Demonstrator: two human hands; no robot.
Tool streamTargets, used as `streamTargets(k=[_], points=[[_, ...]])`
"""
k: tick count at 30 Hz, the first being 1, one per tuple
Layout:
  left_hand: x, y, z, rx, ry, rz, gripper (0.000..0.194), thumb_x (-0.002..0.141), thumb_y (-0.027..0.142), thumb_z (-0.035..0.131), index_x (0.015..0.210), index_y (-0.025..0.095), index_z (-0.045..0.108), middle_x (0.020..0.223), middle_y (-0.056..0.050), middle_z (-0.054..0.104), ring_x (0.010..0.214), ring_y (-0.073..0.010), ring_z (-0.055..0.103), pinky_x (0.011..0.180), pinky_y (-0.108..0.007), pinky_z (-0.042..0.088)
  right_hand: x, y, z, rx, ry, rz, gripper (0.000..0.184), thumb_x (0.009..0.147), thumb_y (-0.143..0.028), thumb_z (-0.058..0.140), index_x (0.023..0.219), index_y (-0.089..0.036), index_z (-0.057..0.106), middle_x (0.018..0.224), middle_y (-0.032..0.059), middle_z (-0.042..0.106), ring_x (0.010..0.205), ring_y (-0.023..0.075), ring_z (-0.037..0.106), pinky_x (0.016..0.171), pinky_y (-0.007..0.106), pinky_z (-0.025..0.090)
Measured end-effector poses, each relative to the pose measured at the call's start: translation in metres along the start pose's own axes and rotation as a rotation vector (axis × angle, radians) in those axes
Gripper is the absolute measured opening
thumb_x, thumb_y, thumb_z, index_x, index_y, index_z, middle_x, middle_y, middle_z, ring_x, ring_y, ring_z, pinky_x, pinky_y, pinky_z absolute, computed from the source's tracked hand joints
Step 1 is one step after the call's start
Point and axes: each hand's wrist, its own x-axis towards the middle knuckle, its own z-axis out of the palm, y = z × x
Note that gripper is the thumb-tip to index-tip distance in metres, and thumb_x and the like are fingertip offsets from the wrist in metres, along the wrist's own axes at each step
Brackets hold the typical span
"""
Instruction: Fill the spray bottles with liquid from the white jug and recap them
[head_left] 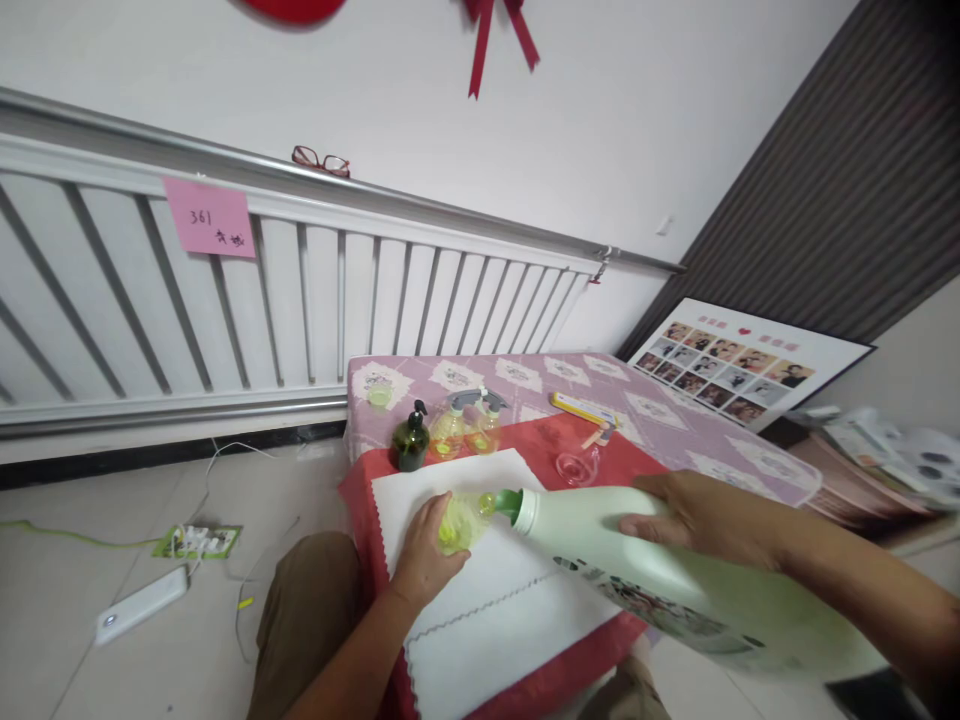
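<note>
So everything here is around the white mat (525,620). Left hand (424,565) has its fingers wrapped round a small see-through bottle (457,530), over the mat and tilted, neck toward the jug. Right hand (675,515) is clamped on a big pale green jug (585,520), tipped over the mat's right side, its mouth right by the bottle's neck.

Looks like a pour partway along to me: both tops are off, there's a yellowish tint in the bottle, but I can't tell how full it is or if anything's flowing. Getting a top back on the bottle is undone.

Just beyond the mat's far edge are two spray bottles (466,430) with their heads on, plus a dark pump bottle (410,440) by its far left corner.
</note>
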Motion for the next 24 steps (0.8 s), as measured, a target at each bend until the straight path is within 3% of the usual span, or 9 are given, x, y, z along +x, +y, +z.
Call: streamTargets(k=[24], points=[[-0.001,0.004,-0.001,-0.015,-0.006,-0.004,0.082,0.064,0.016,0.071,0.141,0.022,0.043,0.143,-0.011,0.049,0.137,-0.0289,0.043,0.118,-0.048,0.033,-0.005,-0.011,-0.005,-0.001,-0.005,0.032,0.046,0.082,-0.066,0.048,0.082,-0.021,0.058,0.087,0.0103,0.073,0.08,0.029,0.068,0.068,0.037,0.048]])
